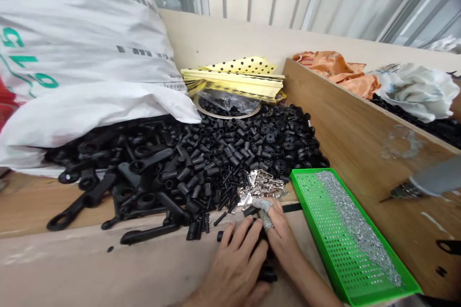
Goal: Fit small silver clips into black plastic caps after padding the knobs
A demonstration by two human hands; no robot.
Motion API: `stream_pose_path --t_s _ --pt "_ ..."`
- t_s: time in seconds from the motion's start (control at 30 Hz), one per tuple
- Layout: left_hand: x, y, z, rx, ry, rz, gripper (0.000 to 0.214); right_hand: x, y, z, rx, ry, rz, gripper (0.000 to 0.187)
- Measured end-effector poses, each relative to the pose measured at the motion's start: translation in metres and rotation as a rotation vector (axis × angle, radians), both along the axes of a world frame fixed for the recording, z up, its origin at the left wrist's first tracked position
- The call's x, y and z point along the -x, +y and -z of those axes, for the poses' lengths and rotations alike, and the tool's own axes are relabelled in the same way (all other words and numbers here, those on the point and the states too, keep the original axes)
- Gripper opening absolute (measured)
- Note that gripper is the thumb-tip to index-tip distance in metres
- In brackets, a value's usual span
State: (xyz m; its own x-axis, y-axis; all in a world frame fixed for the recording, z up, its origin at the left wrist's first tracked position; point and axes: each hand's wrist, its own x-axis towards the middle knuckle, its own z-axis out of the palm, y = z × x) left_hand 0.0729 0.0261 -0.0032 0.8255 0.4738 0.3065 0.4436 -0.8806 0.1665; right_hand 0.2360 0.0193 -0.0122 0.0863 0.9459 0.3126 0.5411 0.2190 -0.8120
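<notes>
My left hand (234, 264) lies near the front edge of the wooden bench, fingers curled over a small black plastic part (267, 276) that shows beneath it. My right hand (279, 230) sits close beside it, with grey tape wrapped round the forefinger, fingers pinched on the same black piece by the left fingertips. Just ahead of both hands lie a small heap of shiny metal clips (261, 187) and short black springs (219, 218). Behind them spreads a big pile of black plastic sleeves and caps (230, 148), with long black lever arms (108, 192) on the left.
A green perforated tray (317, 244) holding small silvery parts stands at my right. A wooden divider board (360, 124) rises beyond it. A large white sack (72, 57) fills the back left. Yellow dotted bags (237, 79) and a round tin (226, 108) sit at the back.
</notes>
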Motion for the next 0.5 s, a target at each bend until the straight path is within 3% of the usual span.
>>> stream_pose_path --t_s 0.17,0.33,0.4,0.5 --pt "-0.005 -0.002 -0.002 0.013 -0.001 -0.067 0.052 0.000 0.000 0.003 -0.018 0.006 -0.039 0.052" --pt "0.002 0.003 0.002 0.045 -0.099 -0.047 0.056 -0.001 0.003 -0.001 0.007 0.054 -0.069 0.044" --pt "0.011 0.011 -0.002 0.080 -0.127 -0.081 0.049 -0.001 0.005 -0.003 -0.012 0.076 -0.045 0.037" --pt "0.026 0.029 -0.018 0.176 -0.024 -0.236 0.024 -0.002 0.005 -0.004 -0.050 0.059 -0.002 0.029"
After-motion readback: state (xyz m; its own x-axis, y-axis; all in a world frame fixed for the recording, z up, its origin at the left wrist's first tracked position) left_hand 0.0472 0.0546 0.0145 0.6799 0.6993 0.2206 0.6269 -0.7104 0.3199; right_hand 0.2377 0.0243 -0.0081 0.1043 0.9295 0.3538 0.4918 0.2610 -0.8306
